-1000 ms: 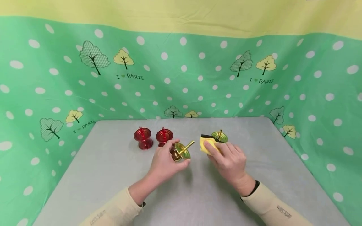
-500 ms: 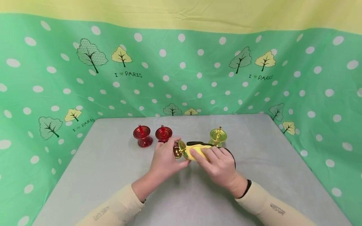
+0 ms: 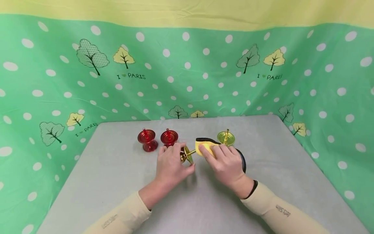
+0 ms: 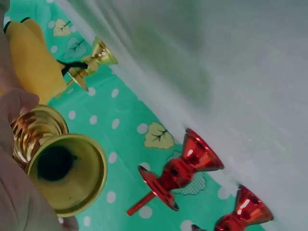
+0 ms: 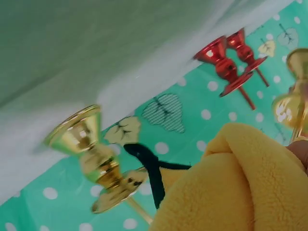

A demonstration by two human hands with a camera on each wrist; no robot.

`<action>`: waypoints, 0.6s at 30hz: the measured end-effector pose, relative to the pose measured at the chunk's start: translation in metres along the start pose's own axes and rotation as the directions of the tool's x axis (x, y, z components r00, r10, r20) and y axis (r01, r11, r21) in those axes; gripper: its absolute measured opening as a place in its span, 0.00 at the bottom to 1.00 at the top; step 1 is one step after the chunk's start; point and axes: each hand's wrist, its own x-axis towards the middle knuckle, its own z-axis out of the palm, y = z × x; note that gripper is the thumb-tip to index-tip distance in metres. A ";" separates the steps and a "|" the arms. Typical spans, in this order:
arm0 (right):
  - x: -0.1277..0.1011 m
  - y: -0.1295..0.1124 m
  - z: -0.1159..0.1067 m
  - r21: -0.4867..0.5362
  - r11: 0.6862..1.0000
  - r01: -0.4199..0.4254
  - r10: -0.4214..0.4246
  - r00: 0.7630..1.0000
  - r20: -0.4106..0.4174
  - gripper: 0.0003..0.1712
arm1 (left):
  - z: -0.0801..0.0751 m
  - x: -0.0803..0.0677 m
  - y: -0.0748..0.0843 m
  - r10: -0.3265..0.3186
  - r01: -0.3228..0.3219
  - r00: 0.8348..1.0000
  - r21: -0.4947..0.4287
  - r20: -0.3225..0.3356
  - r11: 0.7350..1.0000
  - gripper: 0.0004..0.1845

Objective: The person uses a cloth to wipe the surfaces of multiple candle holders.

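My left hand [image 3: 170,162] grips a gold candle holder [image 3: 186,155] tipped on its side, its spike pointing right. The left wrist view looks into that holder's hollow base [image 4: 62,173]. My right hand [image 3: 225,161] holds a yellow cloth [image 3: 204,147] with a black edge, wrapped over the spike's far end. The right wrist view is filled by the cloth [image 5: 240,187]. A second gold candle holder [image 3: 226,138] stands upright just behind my right hand.
Two red candle holders [image 3: 147,139] [image 3: 169,138] stand upright at the back left of the grey table [image 3: 117,182], close to my left hand. A green dotted curtain [image 3: 187,74] with tree prints walls in the table on three sides.
The right hand brought the cloth left from beside the standing gold holder onto the held holder, covering its dish, then slid it out along the spike. The left hand kept its grip.
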 end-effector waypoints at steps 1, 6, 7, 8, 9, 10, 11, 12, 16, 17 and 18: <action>-0.001 0.002 0.000 -0.002 1.000 -0.004 0.004 1.000 0.005 0.12 | -0.001 0.000 -0.002 -0.025 0.026 0.999 -0.014 0.029 1.000 0.43; -0.009 0.012 0.000 0.033 0.999 -0.013 0.012 1.000 0.019 0.12 | -0.005 0.003 -0.012 -0.222 0.272 0.948 -0.216 0.230 0.938 0.43; -0.010 0.014 0.000 0.049 0.999 -0.003 0.002 1.000 0.012 0.12 | -0.007 0.005 -0.014 -0.261 0.340 0.924 -0.286 0.281 0.896 0.42; -0.011 0.016 0.000 0.066 0.998 0.009 -0.010 1.000 0.004 0.11 | -0.009 0.007 -0.016 -0.296 0.409 0.895 -0.352 0.333 0.842 0.42; -0.011 0.017 -0.001 0.085 0.996 0.024 -0.024 1.000 -0.004 0.11 | -0.010 0.009 -0.018 -0.322 0.474 0.865 -0.414 0.385 0.777 0.41; -0.012 0.018 -0.001 0.105 0.994 0.041 -0.041 0.999 -0.009 0.11 | -0.012 0.010 -0.021 -0.337 0.526 0.837 -0.464 0.432 0.713 0.40; -0.013 0.018 -0.002 0.123 0.991 0.060 -0.059 0.998 -0.014 0.11 | -0.013 0.011 -0.023 -0.340 0.569 0.810 -0.503 0.477 0.651 0.40; -0.013 0.017 -0.002 0.143 0.987 0.079 -0.077 0.997 -0.020 0.11 | -0.014 0.011 -0.025 -0.331 0.600 0.789 -0.533 0.518 0.596 0.39; -0.016 0.012 -0.004 0.200 0.975 0.099 -0.098 0.995 -0.014 0.12 | -0.017 0.012 -0.031 -0.264 0.644 0.750 -0.574 0.607 0.506 0.38; -0.016 0.011 -0.004 0.207 0.974 0.095 -0.095 0.995 -0.013 0.12 | -0.016 0.012 -0.032 -0.245 0.641 0.749 -0.582 0.615 0.500 0.38; -0.016 0.010 -0.003 0.213 0.973 0.090 -0.089 0.996 -0.011 0.12 | -0.016 0.013 -0.033 -0.227 0.637 0.752 -0.593 0.619 0.493 0.37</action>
